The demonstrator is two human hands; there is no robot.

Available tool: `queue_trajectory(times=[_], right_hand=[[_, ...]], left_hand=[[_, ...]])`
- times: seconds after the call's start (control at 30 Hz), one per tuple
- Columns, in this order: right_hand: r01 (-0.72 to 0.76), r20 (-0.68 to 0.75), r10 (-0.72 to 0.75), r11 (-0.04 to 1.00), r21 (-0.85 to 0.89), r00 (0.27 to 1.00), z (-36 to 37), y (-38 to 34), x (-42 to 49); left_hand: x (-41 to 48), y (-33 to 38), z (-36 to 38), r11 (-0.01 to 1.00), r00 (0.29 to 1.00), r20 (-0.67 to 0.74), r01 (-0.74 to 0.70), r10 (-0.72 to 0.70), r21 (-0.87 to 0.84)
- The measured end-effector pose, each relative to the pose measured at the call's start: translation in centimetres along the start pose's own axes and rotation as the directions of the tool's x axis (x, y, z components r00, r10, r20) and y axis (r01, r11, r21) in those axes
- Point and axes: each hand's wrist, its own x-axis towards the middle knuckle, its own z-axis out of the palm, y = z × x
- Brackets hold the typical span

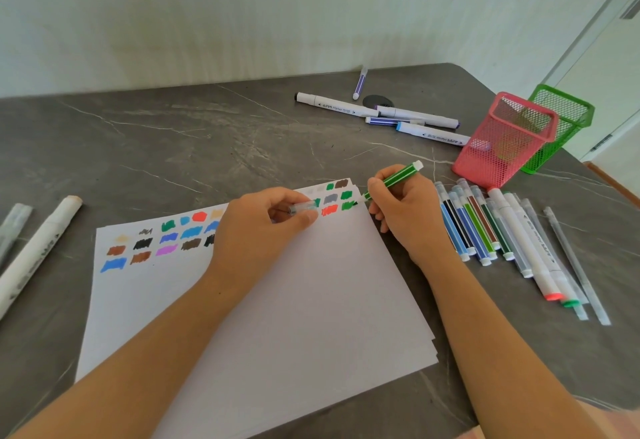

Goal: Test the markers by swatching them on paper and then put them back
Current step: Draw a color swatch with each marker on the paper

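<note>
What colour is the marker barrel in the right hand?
Green with white lengthwise stripes; the marker shows in the head view.

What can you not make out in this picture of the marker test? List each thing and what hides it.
All in the head view:
- Mid-row swatches on the paper: covered by the left hand.
- Part of the clear cap: inside that hand's grip.
- The green marker's lower barrel: behind the right hand.
- The pink basket's contents: blurred by its mesh.
- The white marker's near end: cut off by the left edge.

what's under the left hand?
The paper, where the swatch rows run beneath the left hand. The middle swatches are covered, colours unseen. It pinches a clear cap.
</note>
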Motion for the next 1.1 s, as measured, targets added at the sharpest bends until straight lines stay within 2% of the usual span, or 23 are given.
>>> queue_trajectory(times=[0.53, 0.6, 0.73, 1.0, 1.1], right_hand=[[-0.028, -0.012, 0.028, 0.999, -0.037, 1.0, -0.1, -0.1, 0.0], [-0.034, -0.034, 0.035, 0.999, 0.025, 0.999, -0.1, -0.4, -0.1], [-0.09, -0.034, 0.102, 0.963, 0.255, 0.994, -0.2, -1.1, -0.2], [-0.169, 0.191, 0.08, 0.841, 0.514, 0.978, 0.0, -1.9, -0.8], [-0.171, 0.249, 0.038, 0.824, 0.54, 0.968, 0.2, -2.1, -1.1]], left_hand=[[-0.1, 0.1, 0.0, 0.999, 1.0, -0.005, 0.001, -0.001, -0.037], [-0.1, 0.2, 0.0, 0.999, 1.0, -0.008, -0.001, 0.001, -0.045], [-0.1, 0.2, 0.0, 0.995, 1.0, -0.014, -0.01, 0.009, -0.103], [0.0, 0.5, -0.2, 0.982, 1.0, -0.018, -0.019, 0.015, -0.188], [-0.1, 0.7, -0.3, 0.975, 1.0, -0.023, -0.014, 0.009, -0.223]])
